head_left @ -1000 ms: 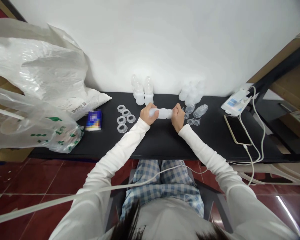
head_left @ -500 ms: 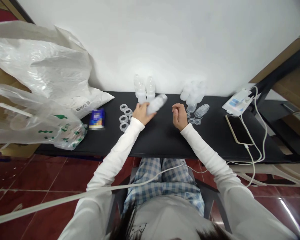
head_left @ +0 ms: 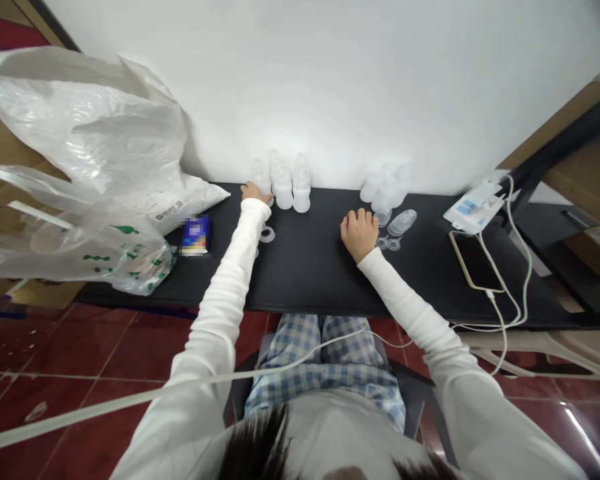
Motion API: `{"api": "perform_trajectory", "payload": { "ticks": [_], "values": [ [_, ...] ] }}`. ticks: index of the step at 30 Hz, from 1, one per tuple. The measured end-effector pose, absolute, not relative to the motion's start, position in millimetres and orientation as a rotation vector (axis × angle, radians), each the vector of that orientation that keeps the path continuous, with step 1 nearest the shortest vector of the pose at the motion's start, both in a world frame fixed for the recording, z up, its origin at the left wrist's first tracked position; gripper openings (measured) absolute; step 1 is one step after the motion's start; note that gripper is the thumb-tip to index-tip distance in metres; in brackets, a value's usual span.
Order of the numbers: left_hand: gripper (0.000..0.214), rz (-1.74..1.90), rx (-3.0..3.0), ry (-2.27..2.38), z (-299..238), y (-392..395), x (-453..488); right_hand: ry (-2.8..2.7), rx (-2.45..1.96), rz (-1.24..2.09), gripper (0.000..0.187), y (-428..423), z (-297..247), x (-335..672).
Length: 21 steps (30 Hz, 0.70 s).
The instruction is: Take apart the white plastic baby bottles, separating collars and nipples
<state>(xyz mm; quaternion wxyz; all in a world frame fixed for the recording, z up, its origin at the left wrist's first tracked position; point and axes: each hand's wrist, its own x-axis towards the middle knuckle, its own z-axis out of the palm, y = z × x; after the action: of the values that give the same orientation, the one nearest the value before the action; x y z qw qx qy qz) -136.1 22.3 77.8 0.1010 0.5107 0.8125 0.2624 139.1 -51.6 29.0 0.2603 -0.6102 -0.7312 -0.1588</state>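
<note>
At the left of the group by the wall, my left hand [head_left: 256,193] is closed around the lower part of a translucent white baby bottle [head_left: 260,175] with a clear domed cap. Beside it stand several like capped bottles [head_left: 301,190]. White rings [head_left: 267,234] lie below, partly hidden by my left sleeve. On the table to the right rests my right hand [head_left: 359,233], fingers curled down; what lies under them is hidden. Nearest to it are clear caps [head_left: 403,223], small clear round pieces [head_left: 393,245] and a cluster of white bottle bodies [head_left: 391,181].
A large white plastic bag [head_left: 125,133] and a clear bag with green prints [head_left: 130,257] fill the left side, near a small blue packet [head_left: 195,235]. A phone [head_left: 477,261] on a cable and a white power strip [head_left: 475,205] lie at right on the black table [head_left: 305,280].
My left hand has carried the capped bottle leftward and back, standing it beside the other bottles. My right hand has turned palm down and its fingers now reach closer to the clear caps.
</note>
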Motion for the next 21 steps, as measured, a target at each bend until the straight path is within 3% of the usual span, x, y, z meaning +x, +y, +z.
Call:
{"api": "perform_trajectory", "payload": {
  "ticks": [4, 8, 14, 21],
  "values": [
    [0.062, 0.863, 1.601, 2.336, 78.5, 21.6, -128.8, -1.985, -1.759, -0.370, 0.027, -46.8, 28.4, 145.8],
    [0.051, 0.887, 1.681, 2.414, 69.7, -10.3, -126.4, -2.004, -1.818, -0.327, 0.026, -41.7, 27.0, 150.7],
    [0.035, 0.553, 1.949, 2.445, 36.7, -97.6, -87.6, -2.096, -1.805, -0.333, 0.027, -37.1, 24.1, 154.3],
    [0.042, 0.713, 2.380, 1.804, 12.8, -84.4, -36.4, -2.204, -1.672, -0.375, 0.042, -28.3, 20.5, 162.8]
  ]
}}
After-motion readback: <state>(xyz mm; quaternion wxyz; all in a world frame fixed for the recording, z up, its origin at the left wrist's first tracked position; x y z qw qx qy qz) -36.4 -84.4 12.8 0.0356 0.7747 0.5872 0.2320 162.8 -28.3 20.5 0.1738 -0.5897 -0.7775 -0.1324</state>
